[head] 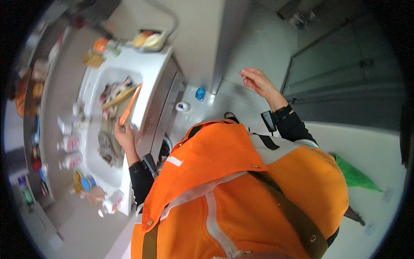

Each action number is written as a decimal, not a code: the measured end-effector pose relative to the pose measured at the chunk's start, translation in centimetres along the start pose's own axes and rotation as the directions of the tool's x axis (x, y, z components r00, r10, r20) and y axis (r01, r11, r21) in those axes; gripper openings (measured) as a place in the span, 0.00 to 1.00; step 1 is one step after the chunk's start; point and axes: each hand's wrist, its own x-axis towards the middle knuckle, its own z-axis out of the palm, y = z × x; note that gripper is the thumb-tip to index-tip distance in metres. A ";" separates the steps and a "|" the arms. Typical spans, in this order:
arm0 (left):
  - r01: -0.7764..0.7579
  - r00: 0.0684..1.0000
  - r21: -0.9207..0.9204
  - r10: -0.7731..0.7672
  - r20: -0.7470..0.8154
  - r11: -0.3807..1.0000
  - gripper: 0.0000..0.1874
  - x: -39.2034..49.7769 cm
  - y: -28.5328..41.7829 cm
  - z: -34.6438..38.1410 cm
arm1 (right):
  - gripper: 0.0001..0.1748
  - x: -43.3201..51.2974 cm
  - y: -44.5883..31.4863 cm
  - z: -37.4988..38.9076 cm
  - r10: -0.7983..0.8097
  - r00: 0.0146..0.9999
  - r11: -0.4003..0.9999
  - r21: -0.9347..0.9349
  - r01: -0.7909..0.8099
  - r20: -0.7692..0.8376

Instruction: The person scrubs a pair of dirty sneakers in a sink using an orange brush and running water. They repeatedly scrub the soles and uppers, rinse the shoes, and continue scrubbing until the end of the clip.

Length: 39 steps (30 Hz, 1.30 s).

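My left hand (125, 137) is at the front of a white sink (87, 110), its fingers around one end of a long orange plastic brush or similar tool (132, 104). Beside that tool lies a long tan object (119, 97), blurred, perhaps a wooden board. Under it is a patterned pink, black and white cloth (111, 89). A wet grey-brown cloth (110, 144) is bunched in the basin below my hand. My right hand (257, 81) hangs in the air over the floor, away from the sink, fingers loosely bent, with nothing seen in it.
Several bottles (71, 143) and a blue-lidded jar (88, 183) line the sink's back rim. A soap tray (150, 40) sits at its far end. On the tiled floor are a white bottle (182, 106) and a blue container (200, 94). A glass partition (336, 71) stands right.
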 end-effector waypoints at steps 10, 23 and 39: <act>-0.019 0.996 0.101 0.010 0.091 0.995 0.26 -0.3 11.5 4.4 | 0.09 6.3 -10.8 -16.0 -0.588 0.490 0.630 0.015 0.776 -0.644; 0.321 0.945 0.204 -0.299 -0.133 0.925 0.27 -10.0 14.6 4.6 | 0.14 29.3 -10.6 -15.7 -0.212 0.973 0.850 -0.476 0.228 0.088; 0.475 0.844 0.211 -0.374 -0.385 0.854 0.24 -10.6 1.5 -3.1 | 0.18 12.6 -2.4 14.1 0.446 0.602 0.524 -0.738 0.425 0.663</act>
